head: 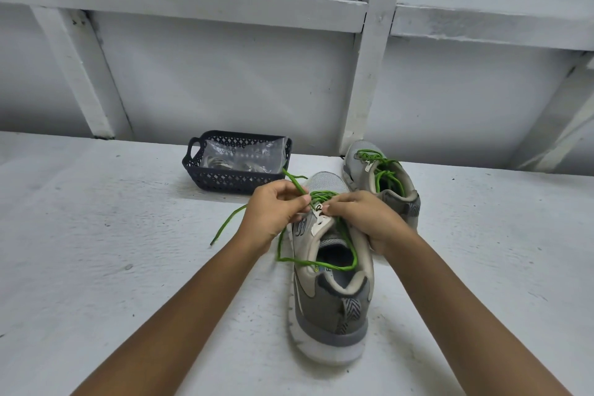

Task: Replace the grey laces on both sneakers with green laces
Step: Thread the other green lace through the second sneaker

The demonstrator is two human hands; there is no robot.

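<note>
Dark basket [225,185] sits behind the left hand [273,212]. Left hand pinches green lace [295,182], loose end trailing to its left. Near sneaker [334,309] is between the hands, partly laced. Right hand [369,219] grips its side, fingertips at the eyelets. Far sneaker [361,149] is just behind the right hand, green-laced.

S-shaped logo [300,229] on near sneaker [331,309] side, insole [334,259] print showing only an F, tongue tag [318,226] illegible

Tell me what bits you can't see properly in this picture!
Head view:
1. Near sneaker, upper eyelets: covered by the left hand, which pinches the green lace, and the right hand holding the sneaker.
2. Basket contents: blurred behind a shiny plastic bag.
3. Far sneaker, heel end: partly behind the right hand.
</note>
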